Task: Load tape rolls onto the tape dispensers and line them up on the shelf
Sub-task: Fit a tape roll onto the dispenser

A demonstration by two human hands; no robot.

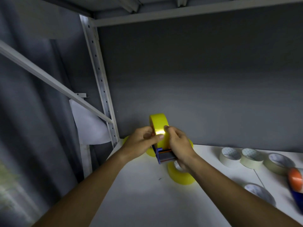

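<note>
Left hand (144, 139): curled on the left side of the yellow tape roll (159, 126), thumb laid across its shiny face.
Right hand (177, 141): gripping the right side of the same roll, fingertips at the top edge.
Yellow tape roll: upright, seated in the blue dispenser (161, 155), held just above the shelf (147, 202), near its back left corner.
Handling: probably light and stiff, outer surface glossy and slippery; better taken by the two flat sides or the dispenser frame, away from the cutter.
Spare yellow roll (180, 176): lying flat at 5 o'clock of the dispenser, partly under the right wrist.
White rolls (250, 158): in a row at 3 o'clock, well apart.
Orange and blue dispenser (296, 182): far right edge, blurred.
</note>
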